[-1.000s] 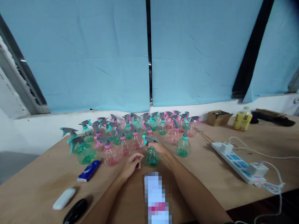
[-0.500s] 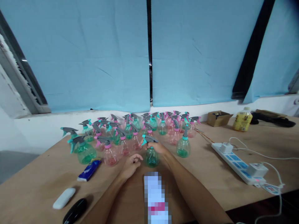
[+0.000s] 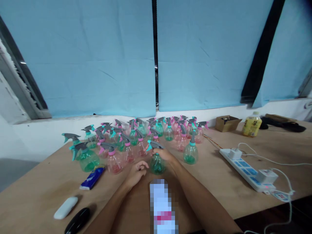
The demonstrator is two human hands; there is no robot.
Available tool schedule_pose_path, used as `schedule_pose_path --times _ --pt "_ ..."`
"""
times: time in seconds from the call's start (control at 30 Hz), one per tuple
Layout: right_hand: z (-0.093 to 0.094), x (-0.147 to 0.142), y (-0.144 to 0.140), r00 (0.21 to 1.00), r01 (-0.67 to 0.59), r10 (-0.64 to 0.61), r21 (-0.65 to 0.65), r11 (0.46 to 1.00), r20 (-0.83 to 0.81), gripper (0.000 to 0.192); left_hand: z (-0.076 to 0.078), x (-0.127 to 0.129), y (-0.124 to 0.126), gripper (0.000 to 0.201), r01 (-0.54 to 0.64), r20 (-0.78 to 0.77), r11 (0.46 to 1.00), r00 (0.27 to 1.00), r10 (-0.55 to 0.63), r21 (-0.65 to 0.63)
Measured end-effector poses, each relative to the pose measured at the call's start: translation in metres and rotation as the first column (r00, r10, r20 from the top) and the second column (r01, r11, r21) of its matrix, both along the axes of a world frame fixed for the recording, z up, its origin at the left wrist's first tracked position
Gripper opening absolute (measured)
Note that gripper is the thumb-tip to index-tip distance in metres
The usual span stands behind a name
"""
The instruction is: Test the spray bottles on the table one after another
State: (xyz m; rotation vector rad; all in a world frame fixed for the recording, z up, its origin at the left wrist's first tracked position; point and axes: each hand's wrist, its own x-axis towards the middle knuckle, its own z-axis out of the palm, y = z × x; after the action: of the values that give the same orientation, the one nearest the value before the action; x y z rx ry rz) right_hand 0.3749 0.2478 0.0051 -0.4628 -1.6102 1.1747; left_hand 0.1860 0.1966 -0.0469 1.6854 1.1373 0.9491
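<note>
My right hand (image 3: 162,153) is closed around the neck of a green spray bottle (image 3: 157,165) with a grey and turquoise trigger head. The bottle stands upright on the wooden table, and its nozzle points left. My left hand (image 3: 138,170) rests just left of this bottle, fingers loosely bent and a little apart, holding nothing. Close to its left stands a pink spray bottle (image 3: 115,163). Another green spray bottle (image 3: 190,154) is upright to the right of my right forearm. Behind my hands, several more pink and green spray bottles (image 3: 169,133) crowd together.
At the left lie a blue packet (image 3: 92,178), a white case (image 3: 66,208) and a black object (image 3: 78,221). A blurred-out pale area (image 3: 162,204) is in front of me. Rightward are a power strip (image 3: 246,170) with cables, a small carton (image 3: 227,124) and a yellow-labelled bottle (image 3: 252,124).
</note>
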Motion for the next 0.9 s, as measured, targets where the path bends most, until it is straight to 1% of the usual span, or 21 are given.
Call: schedule_pose_path --times 0.17,0.3,0.4,0.47,0.5,0.57,0.6,0.67,0.7,0.77,0.83,0.9 --pt "-0.002 0.000 0.003 0.999 0.019 -0.019 0.005 1.000 0.033 0.019 0.001 0.000 0.000 0.021 0.003 -0.016 1.000 1.000 -0.003 -0.004" --pt "-0.007 -0.001 0.007 0.996 0.063 -0.063 -0.005 0.998 0.059 0.023 -0.001 -0.002 0.001 0.021 0.007 -0.019 1.000 1.000 -0.007 0.004" --pt "-0.016 0.004 0.015 0.981 0.190 -0.191 0.039 0.981 0.036 0.025 -0.004 -0.003 0.003 0.022 0.010 -0.014 1.000 1.000 -0.010 0.002" --pt "-0.022 0.012 0.021 0.943 0.332 -0.333 0.053 0.942 0.011 0.021 -0.005 -0.003 0.003 0.022 0.014 -0.009 1.000 1.000 -0.014 -0.014" --pt "-0.025 0.016 0.024 0.906 0.423 -0.424 0.036 0.905 0.006 0.018 -0.005 -0.003 0.003 0.023 0.014 -0.005 1.000 1.000 -0.014 -0.024" --pt "-0.028 0.025 0.028 0.807 0.590 -0.589 -0.009 0.808 0.032 0.012 -0.004 -0.002 0.002 0.023 0.013 0.000 0.999 1.000 -0.013 -0.037" --pt "-0.029 0.029 0.029 0.761 0.649 -0.647 -0.020 0.761 0.051 0.012 -0.004 -0.002 0.002 0.022 0.011 0.001 0.999 1.000 -0.011 -0.038" --pt "-0.030 0.035 0.030 0.683 0.729 -0.726 -0.011 0.684 0.076 0.013 -0.003 -0.001 0.001 0.020 0.004 0.003 0.999 1.000 -0.004 -0.040" --pt "-0.030 0.037 0.030 0.642 0.765 -0.763 0.006 0.644 0.077 0.014 -0.002 -0.001 0.001 0.019 0.001 0.006 0.999 1.000 -0.001 -0.039" --pt "-0.030 0.038 0.028 0.536 0.840 -0.842 0.061 0.539 0.052 0.019 0.000 0.001 0.000 0.014 -0.012 0.016 0.999 1.000 0.013 -0.032" --pt "-0.030 0.037 0.027 0.429 0.893 -0.903 0.147 0.426 0.009 0.030 0.002 0.003 -0.001 0.011 -0.034 0.030 0.999 0.999 0.035 -0.034" --pt "-0.030 0.035 0.025 0.356 0.908 -0.934 0.246 0.339 -0.026 0.042 0.004 0.005 -0.002 0.015 -0.056 0.044 0.997 0.997 0.058 -0.046"
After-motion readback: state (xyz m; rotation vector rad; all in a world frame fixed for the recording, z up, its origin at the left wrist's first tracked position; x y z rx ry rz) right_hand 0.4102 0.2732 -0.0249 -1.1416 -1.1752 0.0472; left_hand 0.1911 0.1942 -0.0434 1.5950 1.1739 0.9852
